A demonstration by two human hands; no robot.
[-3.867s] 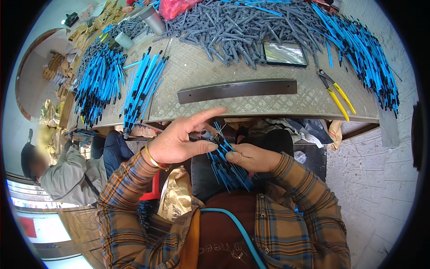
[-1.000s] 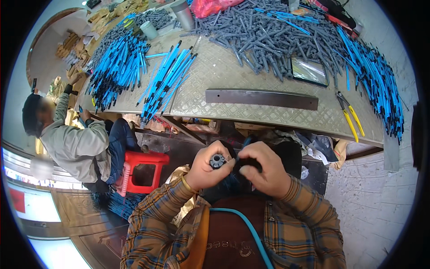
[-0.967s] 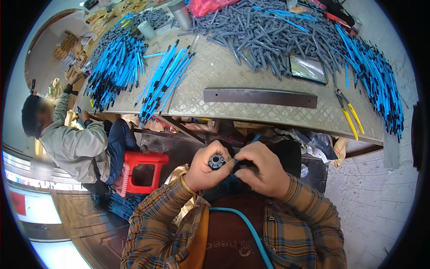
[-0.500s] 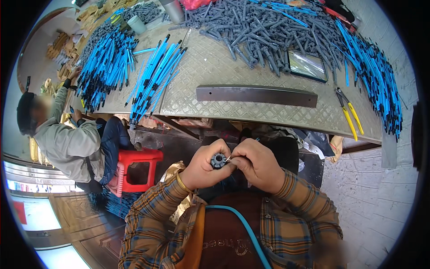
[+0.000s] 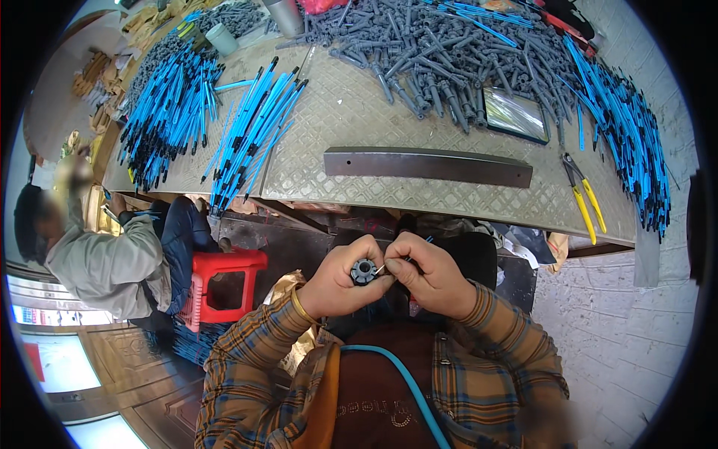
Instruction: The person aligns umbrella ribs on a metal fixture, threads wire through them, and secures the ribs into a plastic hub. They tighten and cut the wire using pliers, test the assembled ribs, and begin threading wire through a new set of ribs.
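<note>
elbows bent, a person angles the left forearm (image 5: 254,337) and right forearm (image 5: 516,329) inward before the body; the left hand (image 5: 336,284) curls in a rounded grip, the right hand (image 5: 432,283) pinches close beside it, thumb near forefinger.

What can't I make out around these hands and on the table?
Head view throughout:
Rest of the round, notched grey part: hidden behind its near end and the left hand.
Thin pale strand at the right hand: too small to identify.
Top of the silver cylindrical metal tumbler: cut off by the upper edge.
</note>
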